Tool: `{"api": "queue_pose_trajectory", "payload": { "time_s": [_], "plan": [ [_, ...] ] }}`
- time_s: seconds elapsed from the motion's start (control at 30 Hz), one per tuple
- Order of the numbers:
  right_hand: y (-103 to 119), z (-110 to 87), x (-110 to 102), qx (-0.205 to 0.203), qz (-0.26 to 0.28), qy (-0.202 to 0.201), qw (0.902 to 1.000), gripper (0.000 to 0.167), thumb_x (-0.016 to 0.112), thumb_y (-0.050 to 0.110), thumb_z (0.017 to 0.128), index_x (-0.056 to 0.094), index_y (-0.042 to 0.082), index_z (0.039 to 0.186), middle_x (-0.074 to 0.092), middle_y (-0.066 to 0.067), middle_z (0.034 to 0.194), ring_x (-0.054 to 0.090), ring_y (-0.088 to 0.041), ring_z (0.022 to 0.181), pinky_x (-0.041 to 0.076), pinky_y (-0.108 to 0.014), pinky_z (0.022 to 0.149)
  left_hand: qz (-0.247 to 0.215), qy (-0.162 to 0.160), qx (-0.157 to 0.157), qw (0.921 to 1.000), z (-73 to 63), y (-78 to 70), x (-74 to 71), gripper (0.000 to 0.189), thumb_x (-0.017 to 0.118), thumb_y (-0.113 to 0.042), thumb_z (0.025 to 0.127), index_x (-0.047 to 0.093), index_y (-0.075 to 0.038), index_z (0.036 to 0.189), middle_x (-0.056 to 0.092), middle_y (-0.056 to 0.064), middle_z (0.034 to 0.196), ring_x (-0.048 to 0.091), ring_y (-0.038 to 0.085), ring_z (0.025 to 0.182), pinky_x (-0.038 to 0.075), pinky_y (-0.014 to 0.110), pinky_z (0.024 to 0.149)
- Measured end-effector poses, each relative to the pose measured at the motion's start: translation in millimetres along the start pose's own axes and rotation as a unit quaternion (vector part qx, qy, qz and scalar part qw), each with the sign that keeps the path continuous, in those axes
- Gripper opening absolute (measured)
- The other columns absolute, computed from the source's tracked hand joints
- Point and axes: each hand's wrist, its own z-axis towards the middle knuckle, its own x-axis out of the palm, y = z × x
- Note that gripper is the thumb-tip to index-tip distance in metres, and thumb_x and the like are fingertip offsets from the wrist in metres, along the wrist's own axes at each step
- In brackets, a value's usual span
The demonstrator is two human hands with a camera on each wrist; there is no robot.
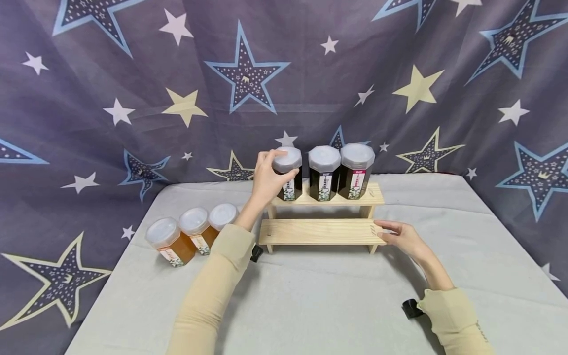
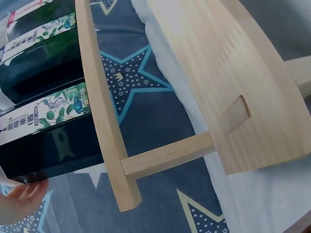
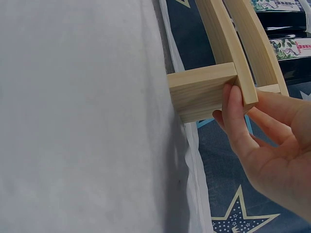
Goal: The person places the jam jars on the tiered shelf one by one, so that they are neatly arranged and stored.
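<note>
My left hand (image 1: 267,178) grips the left dark jar (image 1: 289,191) near its pale lid, thumb in front, at the left end of the upper step of a two-step wooden stand (image 1: 319,231). Two more dark jars stand to its right, a middle jar (image 1: 324,182) and a right jar (image 1: 353,181) with a red-topped label. My right hand (image 1: 406,237) pinches the right end of the lower step; the right wrist view shows thumb and fingers (image 3: 235,109) around the board's end. In the left wrist view the dark jar (image 2: 53,155) shows its leafy label beside my fingertips.
Three amber jars with pale lids stand on the table's left: a left one (image 1: 179,246), a middle one (image 1: 200,236) and a right one (image 1: 222,217), partly behind my left arm. A star-patterned cloth (image 1: 301,74) hangs behind the white-covered table (image 1: 328,305).
</note>
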Motion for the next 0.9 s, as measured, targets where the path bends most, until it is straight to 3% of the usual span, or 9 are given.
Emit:
{"api": "queue_pose_trajectory", "payload": {
  "time_s": [0.2, 0.43, 0.57, 0.9],
  "plan": [
    [-0.2, 0.3, 0.5, 0.001, 0.001, 0.003, 1.0000, 0.044, 0.054, 0.004, 0.085, 0.041, -0.015, 0.122, 0.046, -0.034, 0.117, 0.057, 0.002, 0.081, 0.049, -0.021, 0.070, -0.006, 0.024, -0.005, 0.9997, -3.8, -0.7, -4.3, 0.045, 0.071, -0.028, 0.073, 0.057, -0.012, 0.113, 0.043, 0.015, 0.112, 0.048, 0.029, 0.099, 0.040, 0.041, 0.082],
    [-0.2, 0.4, 0.9, -0.002, -0.004, 0.004, 1.0000, 0.044, 0.054, 0.004, 0.085, 0.042, -0.015, 0.122, 0.047, -0.034, 0.116, 0.057, 0.003, 0.081, 0.048, -0.020, 0.070, -0.011, 0.000, 0.025, 0.9996, -16.3, 1.4, -10.2, 0.048, 0.069, -0.021, 0.075, 0.054, -0.008, 0.119, 0.043, 0.016, 0.114, 0.046, 0.028, 0.103, 0.037, 0.040, 0.088],
    [-0.1, 0.5, 0.9, -0.003, -0.007, 0.005, 1.0000, 0.044, 0.055, 0.005, 0.085, 0.042, -0.014, 0.122, 0.047, -0.034, 0.117, 0.056, 0.003, 0.081, 0.048, -0.019, 0.070, -0.017, -0.009, 0.027, 0.9995, -27.6, 0.0, -15.5, 0.048, 0.067, -0.021, 0.077, 0.051, -0.007, 0.121, 0.041, 0.016, 0.117, 0.044, 0.027, 0.107, 0.036, 0.040, 0.090],
    [1.8, -1.1, 0.3, -0.002, -0.014, 0.004, 0.9999, 0.045, 0.056, 0.007, 0.085, 0.043, -0.013, 0.123, 0.048, -0.032, 0.116, 0.055, 0.004, 0.082, 0.047, -0.018, 0.071, -0.021, -0.024, 0.045, 0.9985, -49.6, -4.2, -27.4, 0.042, 0.068, -0.015, 0.075, 0.055, -0.004, 0.113, 0.043, 0.017, 0.118, 0.043, 0.027, 0.109, 0.036, 0.041, 0.091]
  ]
}}
